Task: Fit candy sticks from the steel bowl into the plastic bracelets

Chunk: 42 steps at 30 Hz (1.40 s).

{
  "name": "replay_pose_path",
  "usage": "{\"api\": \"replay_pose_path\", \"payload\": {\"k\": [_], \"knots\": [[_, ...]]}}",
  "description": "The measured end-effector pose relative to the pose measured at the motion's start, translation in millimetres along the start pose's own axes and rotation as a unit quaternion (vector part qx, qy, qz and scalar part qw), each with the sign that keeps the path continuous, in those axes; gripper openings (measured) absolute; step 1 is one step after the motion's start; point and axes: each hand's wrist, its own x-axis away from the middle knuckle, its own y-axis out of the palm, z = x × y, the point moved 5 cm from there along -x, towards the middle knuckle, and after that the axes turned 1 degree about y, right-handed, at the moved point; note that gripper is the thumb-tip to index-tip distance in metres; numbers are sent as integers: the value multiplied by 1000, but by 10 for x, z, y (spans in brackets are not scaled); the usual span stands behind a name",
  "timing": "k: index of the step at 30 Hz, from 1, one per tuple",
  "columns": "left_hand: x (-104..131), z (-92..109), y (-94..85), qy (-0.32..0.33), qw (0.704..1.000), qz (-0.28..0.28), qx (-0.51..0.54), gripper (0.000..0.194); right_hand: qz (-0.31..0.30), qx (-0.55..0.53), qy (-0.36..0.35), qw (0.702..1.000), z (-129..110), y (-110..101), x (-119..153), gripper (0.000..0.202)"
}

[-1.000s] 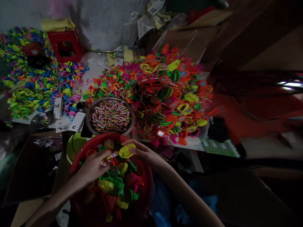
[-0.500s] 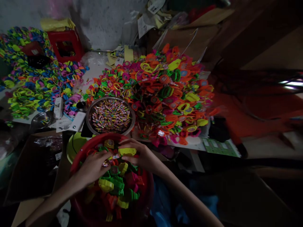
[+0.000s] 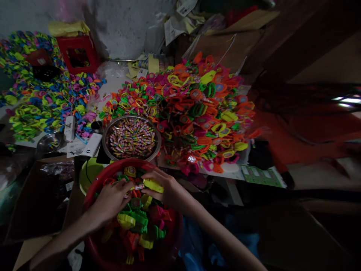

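Over a red tub (image 3: pixel 91 188) full of bright plastic toy watches (image 3: pixel 138 220), both hands are close together. My right hand (image 3: pixel 163 186) is closed around a yellow toy watch (image 3: pixel 153 185). Pinched in my left hand (image 3: pixel 114 197) is a small wrapped candy (image 3: pixel 138 186), its right end touching or almost touching the yellow watch. Fingertips of the left hand are partly hidden. Just beyond the tub stands a steel bowl (image 3: pixel 105 145) of similar wrapped candies (image 3: pixel 132 137).
A large heap of coloured watches (image 3: pixel 197 116) covers the table's middle, another heap (image 3: pixel 42 109) the left. A red stool (image 3: pixel 77 54), a power strip (image 3: pixel 69 128), a white box (image 3: pixel 92 145) and a green card (image 3: pixel 262 176) lie around. An open carton (image 3: pixel 42 199) stands at left.
The yellow watch in my right hand has tilted and moved slightly right and down. My left hand has shifted very little, still with the candy.
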Motion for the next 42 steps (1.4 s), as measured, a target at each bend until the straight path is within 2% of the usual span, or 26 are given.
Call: {"api": "replay_pose_path", "payload": {"k": [11,17,21,24,28,31,33,35,39,40,41,42], "knots": [[19,27,-60,4,997,21,-73,36,22,113,-47,992,-31,103,51,12],[47,9,-92,28,994,69,-74,31,50,63,-96,992,-35,61,68,20],[38,24,-108,34,993,79,-80,28,37,56,-132,989,-111,21,68,22],[27,32,-158,25,993,85,-77,27,55,51,-145,987,-133,18,73,21],[-7,4,-177,3,996,73,-54,29,67,59,-129,988,-66,80,53,18],[-34,-40,-100,4,999,42,-17,40,22,12,-42,999,46,71,-6,17],[-37,-75,-27,18,1000,17,14,50,-43,-30,47,998,130,-7,-30,22],[-23,-133,31,21,999,-3,35,54,-123,-52,106,985,184,-155,-31,21],[19,-269,39,-9,998,0,69,47,-317,-61,119,939,224,-553,-47,17],[22,-289,32,-18,996,2,84,44,-311,-69,119,940,233,-701,-98,17],[20,-302,26,-27,995,1,100,40,-257,-80,116,956,239,-885,-185,18],[14,-309,23,-38,993,-1,116,37,-156,-92,103,978,237,-1108,-289,20]]}}
